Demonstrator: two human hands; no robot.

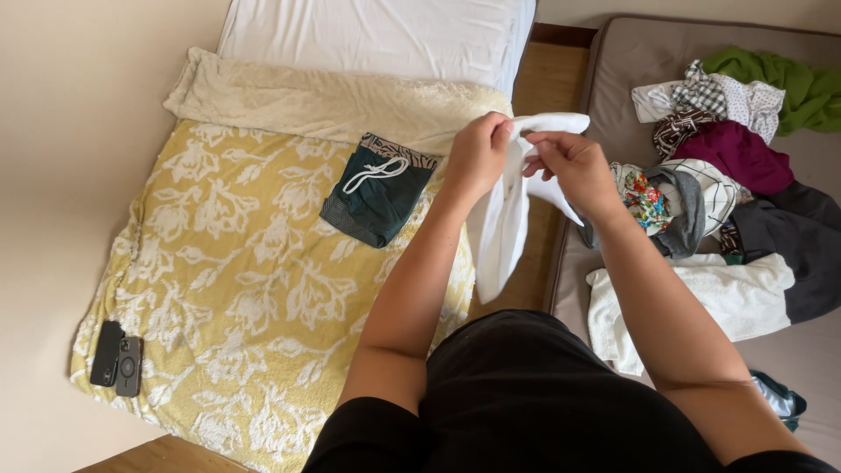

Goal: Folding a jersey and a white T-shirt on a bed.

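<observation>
Both of my hands hold a white garment (501, 229) up in the air between the bed and the sofa. My left hand (477, 156) grips its top edge, and the cloth hangs down from it. My right hand (574, 168) pinches the same edge just to the right. On the yellow flowered blanket (236, 289) lies a folded pair of dark teal shorts (378, 191) with a white drawstring, to the left of my left hand.
A pile of mixed clothes (727, 166) and a white towel (701, 302) cover the grey sofa (626, 66) at right. Two dark phones (117, 355) rest on the blanket's lower left corner. A cream blanket (324, 101) and white sheet (377, 35) lie beyond.
</observation>
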